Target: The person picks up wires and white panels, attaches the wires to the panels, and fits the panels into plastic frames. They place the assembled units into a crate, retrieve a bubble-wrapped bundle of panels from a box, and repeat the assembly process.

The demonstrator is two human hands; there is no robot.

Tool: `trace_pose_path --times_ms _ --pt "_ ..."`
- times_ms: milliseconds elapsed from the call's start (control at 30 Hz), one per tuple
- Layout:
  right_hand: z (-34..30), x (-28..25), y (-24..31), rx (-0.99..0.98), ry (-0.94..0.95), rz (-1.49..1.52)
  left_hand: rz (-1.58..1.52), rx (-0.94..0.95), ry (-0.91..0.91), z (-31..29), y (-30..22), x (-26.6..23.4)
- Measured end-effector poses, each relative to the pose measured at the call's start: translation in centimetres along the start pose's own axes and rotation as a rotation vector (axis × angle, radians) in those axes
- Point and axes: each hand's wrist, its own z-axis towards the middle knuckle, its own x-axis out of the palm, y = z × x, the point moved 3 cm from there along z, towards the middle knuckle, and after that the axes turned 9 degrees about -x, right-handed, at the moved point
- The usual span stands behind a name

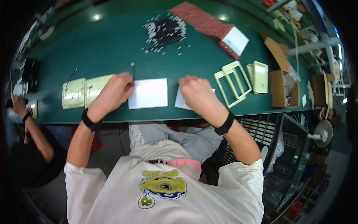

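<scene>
My left hand (116, 90) is closed, its fingertips pinching a short black cable (134, 71) with a small white connector at its upper end. It hovers by the left edge of a white rectangular panel (151, 93) on the green table. Curled fingers close up my right hand (195, 91), above a second pale panel (181, 100) that it mostly covers; whatever is in these fingers is hidden. Left of my left hand lie two pale-green plastic housings, one (74, 94) with a dark cable across it and the other (94, 89) partly behind my hand.
A pile of black cables (166, 30) lies at the far middle. Red wrapping (203, 18) and a white panel stack (235, 40) are behind right. Pale-green frames (233, 84), housings (260, 77) and a cardboard box (278, 89) stand right. A co-worker's hand (18, 104) is far left.
</scene>
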Motion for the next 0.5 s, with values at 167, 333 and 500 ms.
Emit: trace_pose_path --times_ms 167,333,500 --pt "-1.8 -0.1 0.1 0.095 -0.028 0.073 -0.049 -0.087 -0.011 -0.2 0.3 0.7" --pt "-4.8 -5.8 -5.3 0.388 -0.243 0.516 -0.045 -0.158 0.002 -0.9 0.9 1.0" --pt "-12.1 -2.4 -13.3 0.535 -0.213 0.023 -0.07 -0.322 -0.042 -1.7 -0.6 1.2"
